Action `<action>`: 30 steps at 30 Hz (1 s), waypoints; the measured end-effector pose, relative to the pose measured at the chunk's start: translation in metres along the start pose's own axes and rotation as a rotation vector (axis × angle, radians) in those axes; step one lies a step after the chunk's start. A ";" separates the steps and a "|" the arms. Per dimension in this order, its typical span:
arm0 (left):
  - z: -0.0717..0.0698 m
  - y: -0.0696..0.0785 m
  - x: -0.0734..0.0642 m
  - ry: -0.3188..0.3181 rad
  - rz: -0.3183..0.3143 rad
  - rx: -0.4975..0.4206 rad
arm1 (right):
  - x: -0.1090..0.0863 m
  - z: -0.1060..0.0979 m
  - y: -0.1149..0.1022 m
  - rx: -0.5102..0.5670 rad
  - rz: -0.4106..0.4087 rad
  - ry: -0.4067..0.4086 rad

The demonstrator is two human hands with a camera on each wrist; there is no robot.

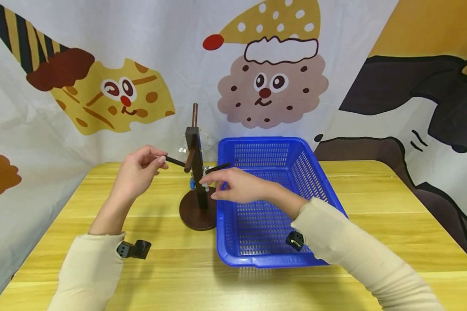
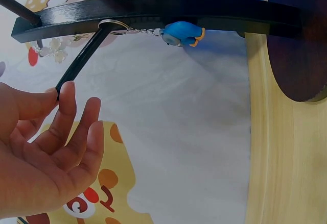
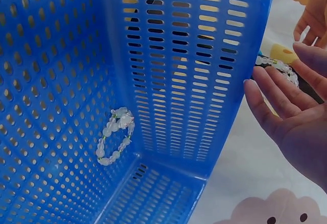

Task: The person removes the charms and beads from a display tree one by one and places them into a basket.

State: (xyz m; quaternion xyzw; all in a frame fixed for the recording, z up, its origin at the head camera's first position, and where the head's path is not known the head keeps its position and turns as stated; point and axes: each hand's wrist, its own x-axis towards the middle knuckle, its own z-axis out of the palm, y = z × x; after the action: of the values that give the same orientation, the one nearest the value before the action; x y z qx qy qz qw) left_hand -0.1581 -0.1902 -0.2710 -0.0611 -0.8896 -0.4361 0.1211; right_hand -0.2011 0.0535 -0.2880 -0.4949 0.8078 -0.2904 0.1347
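Note:
A dark wooden stand (image 1: pixel 201 198) with several pegs stands on the table. My left hand (image 1: pixel 138 170) pinches the tip of its left peg (image 2: pixel 84 55) between thumb and forefinger. A metal ring (image 2: pixel 115 26) is around that peg near the post, with a blue figure keychain (image 2: pixel 183 32) hanging from it. My right hand (image 1: pixel 239 185) is at the right-hand peg (image 1: pixel 219 167), fingers loosely extended beside a clear bead bracelet (image 3: pixel 282 67); whether they touch it I cannot tell. Another bracelet (image 1: pixel 208 138) hangs higher on the stand, at the back.
A blue plastic basket (image 1: pixel 272 261) stands right of the stand, close against its round base (image 1: pixel 198 216). Inside the basket lies a clear bead bracelet (image 3: pixel 104 137). Behind the wooden table (image 1: pixel 171 276) hangs a cartoon-printed cloth (image 1: pixel 194 65).

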 end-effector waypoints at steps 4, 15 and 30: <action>0.000 -0.001 0.000 -0.001 0.001 -0.005 | 0.002 0.001 -0.002 -0.026 0.011 -0.009; 0.000 -0.001 0.000 -0.002 0.002 -0.002 | 0.001 0.001 -0.001 -0.024 0.031 0.011; -0.001 0.001 0.000 -0.009 -0.005 0.006 | -0.010 -0.017 -0.006 -0.016 0.043 0.081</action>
State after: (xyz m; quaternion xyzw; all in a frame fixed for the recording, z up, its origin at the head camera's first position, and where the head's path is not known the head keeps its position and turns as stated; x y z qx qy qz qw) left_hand -0.1578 -0.1901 -0.2698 -0.0604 -0.8917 -0.4333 0.1162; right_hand -0.2007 0.0658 -0.2718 -0.4664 0.8253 -0.3007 0.1043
